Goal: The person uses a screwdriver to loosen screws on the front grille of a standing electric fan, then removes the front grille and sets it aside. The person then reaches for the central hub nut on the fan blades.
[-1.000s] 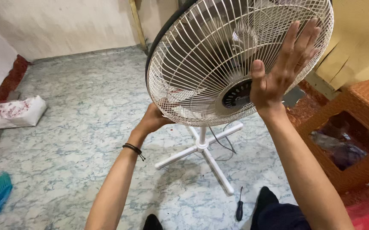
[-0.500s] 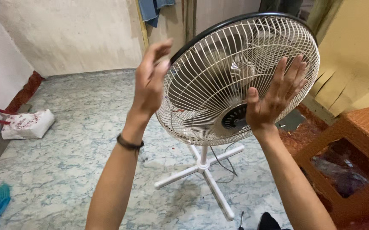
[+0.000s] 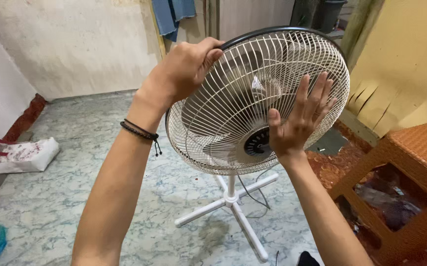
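Your left hand (image 3: 184, 66) clamped on the pedestal fan's wire guard (image 3: 233, 123) at its upper rim, your right hand (image 3: 297, 118) spread flat against its front

White tote bag (image 3: 24, 155) by the left wall — brown plastic stool (image 3: 410, 182) right, blue cloth (image 3: 174, 15) hanging behind.

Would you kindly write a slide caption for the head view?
Left hand grips the top rim of a white pedestal fan's grille while the right hand lies flat against its front.
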